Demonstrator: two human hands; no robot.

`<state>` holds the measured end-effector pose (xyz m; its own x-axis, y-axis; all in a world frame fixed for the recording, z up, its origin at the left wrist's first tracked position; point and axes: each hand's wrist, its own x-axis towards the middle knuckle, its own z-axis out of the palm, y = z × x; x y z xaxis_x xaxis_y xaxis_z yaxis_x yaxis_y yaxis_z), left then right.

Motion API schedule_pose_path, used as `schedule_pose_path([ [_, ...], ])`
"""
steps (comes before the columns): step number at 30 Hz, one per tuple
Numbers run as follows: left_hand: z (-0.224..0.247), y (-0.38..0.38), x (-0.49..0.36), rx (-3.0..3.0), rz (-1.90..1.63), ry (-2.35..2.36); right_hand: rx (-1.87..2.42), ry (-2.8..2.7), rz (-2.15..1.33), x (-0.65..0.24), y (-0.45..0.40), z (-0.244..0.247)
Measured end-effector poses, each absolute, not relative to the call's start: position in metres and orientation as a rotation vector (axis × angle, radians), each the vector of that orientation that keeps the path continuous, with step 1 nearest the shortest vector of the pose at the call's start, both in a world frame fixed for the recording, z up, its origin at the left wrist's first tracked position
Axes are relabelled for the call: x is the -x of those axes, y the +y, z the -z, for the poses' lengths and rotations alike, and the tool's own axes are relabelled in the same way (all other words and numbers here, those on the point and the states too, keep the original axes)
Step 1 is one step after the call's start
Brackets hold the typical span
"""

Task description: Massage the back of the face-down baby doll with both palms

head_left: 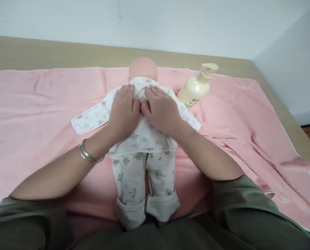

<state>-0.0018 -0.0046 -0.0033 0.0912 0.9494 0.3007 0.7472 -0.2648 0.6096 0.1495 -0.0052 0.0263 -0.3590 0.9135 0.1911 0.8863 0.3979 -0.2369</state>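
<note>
A baby doll in a white printed shirt (144,139) and matching trousers (132,177) lies with its smooth round head (143,68) away from me. No face shows, and the turned-up trouser cuffs point toward my body. My left hand (125,109) rests flat on the upper left of the shirt, fingers extended. On the upper right, my right hand (161,107) lies flat in the same way, its thumb close to the left thumb. Neither hand grips anything. Both shirt sleeves spread outward.
A pink blanket (40,104) lies under the doll on a wooden table (74,53). A cream pump bottle (195,88) is beside the right sleeve, tilted in view. A pale wall rises behind the table.
</note>
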Motion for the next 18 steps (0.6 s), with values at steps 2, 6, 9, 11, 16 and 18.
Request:
schedule_pose_path([
  [2,0.006,-0.013,-0.001,-2.109,-0.939,1.637,1.560,-2.368,-0.220,-0.155,0.007,-0.025],
  [6,0.011,-0.010,0.001,-2.083,-0.944,1.566,1.557,-2.369,-0.279,-0.157,0.012,-0.024],
  [9,0.010,0.005,0.008,-2.000,-0.940,1.586,1.623,-2.355,-0.198,-0.152,0.000,-0.027],
  [11,0.011,0.015,0.013,-1.955,-0.952,1.619,1.654,-2.352,-0.131,-0.147,-0.010,-0.029],
  [16,0.021,0.020,0.017,-2.007,-1.122,1.582,1.663,-2.349,-0.033,-0.140,-0.027,-0.033],
  [18,0.023,0.018,0.016,-2.009,-1.145,1.588,1.657,-2.365,-0.024,-0.140,-0.029,-0.034],
])
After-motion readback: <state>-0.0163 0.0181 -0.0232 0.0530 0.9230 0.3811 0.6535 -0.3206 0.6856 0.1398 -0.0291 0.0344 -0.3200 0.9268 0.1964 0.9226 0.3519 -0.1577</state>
